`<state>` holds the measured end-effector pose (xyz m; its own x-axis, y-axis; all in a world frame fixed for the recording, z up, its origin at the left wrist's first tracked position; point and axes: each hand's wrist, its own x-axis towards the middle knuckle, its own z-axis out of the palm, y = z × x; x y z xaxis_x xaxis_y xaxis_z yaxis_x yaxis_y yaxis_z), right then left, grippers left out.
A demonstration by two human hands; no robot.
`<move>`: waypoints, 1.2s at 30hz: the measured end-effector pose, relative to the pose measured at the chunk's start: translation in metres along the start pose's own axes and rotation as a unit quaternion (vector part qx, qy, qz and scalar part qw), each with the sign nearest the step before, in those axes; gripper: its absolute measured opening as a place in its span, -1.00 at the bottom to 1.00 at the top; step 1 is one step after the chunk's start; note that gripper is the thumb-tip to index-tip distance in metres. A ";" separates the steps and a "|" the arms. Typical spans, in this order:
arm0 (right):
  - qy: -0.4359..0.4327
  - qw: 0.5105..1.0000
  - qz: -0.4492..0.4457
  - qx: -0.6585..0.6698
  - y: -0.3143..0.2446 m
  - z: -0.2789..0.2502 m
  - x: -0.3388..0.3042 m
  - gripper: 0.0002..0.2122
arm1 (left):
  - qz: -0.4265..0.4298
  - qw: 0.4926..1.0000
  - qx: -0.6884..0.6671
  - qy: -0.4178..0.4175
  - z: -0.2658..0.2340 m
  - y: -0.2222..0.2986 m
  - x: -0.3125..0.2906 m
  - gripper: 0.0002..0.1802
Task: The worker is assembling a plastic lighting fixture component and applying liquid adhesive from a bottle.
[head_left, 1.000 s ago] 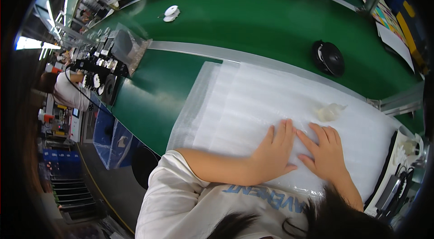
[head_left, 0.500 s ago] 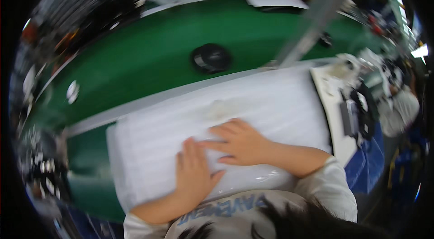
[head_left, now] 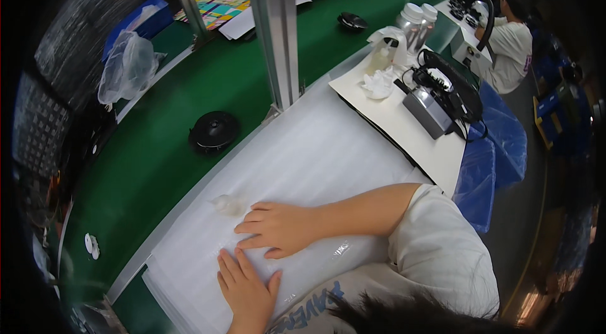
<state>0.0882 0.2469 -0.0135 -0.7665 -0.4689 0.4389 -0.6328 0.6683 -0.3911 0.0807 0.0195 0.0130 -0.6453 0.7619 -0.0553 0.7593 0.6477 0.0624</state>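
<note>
Both of my hands lie flat on a white foam sheet [head_left: 303,157] spread over the near worktop. My left hand [head_left: 247,290] rests with its fingers apart and holds nothing. Just beyond it, my right hand [head_left: 278,226] is palm down, fingers spread, also without anything in it. A small crumpled clear plastic piece [head_left: 228,204] sits on the sheet close to my right fingertips. Clear shiny film [head_left: 341,249] shows between my hands and my body. On the green belt ahead stands a round black part [head_left: 214,131].
A white board [head_left: 442,163] at the right carries a grey metal box [head_left: 428,110], black cables, crumpled tissue [head_left: 379,83] and bottles [head_left: 411,21]. A metal post [head_left: 273,31] rises beside the green belt [head_left: 145,163]. Farther right sits another person [head_left: 510,50].
My view has swung to the right, so the board and the other person show more fully. My hands stay flat on the foam sheet.
</note>
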 end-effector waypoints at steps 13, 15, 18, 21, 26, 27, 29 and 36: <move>0.176 0.982 0.058 0.043 0.006 -0.003 0.007 -0.83 | 0.013 1.000 0.020 0.012 -0.001 0.002 0.008 -0.04; 0.203 0.976 0.064 0.036 0.005 -0.007 0.005 -0.82 | 0.019 0.999 0.023 0.019 0.000 0.003 0.011 -0.04; 0.236 0.969 0.065 0.028 0.007 -0.013 0.009 -0.79 | 0.024 0.999 0.023 0.031 -0.002 0.003 0.012 -0.05; 0.256 0.964 0.069 0.017 0.005 -0.018 0.012 -0.77 | 0.024 0.999 0.016 0.033 -0.003 0.000 0.011 -0.06; 0.269 0.957 0.106 -0.014 0.011 -0.017 0.012 -0.71 | 0.019 0.999 -0.009 0.050 -0.001 0.002 0.012 -0.04; 0.275 0.955 0.107 -0.021 0.012 -0.019 0.015 -0.69 | 0.019 0.999 -0.009 0.050 -0.001 0.001 0.013 -0.04; 0.255 0.959 0.118 -0.020 0.013 -0.017 0.009 -0.63 | 0.019 0.999 -0.010 0.050 0.001 0.001 0.013 -0.04; 0.158 0.981 0.110 -0.035 0.006 -0.022 0.022 -0.46 | 0.009 0.996 0.005 0.094 0.008 0.000 0.007 -0.04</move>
<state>0.0699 0.2531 0.0117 -0.8046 -0.1143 0.5827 -0.4383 0.7764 -0.4528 0.0768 0.0252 0.0044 -0.6348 0.7611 0.1329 0.7713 0.6344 0.0508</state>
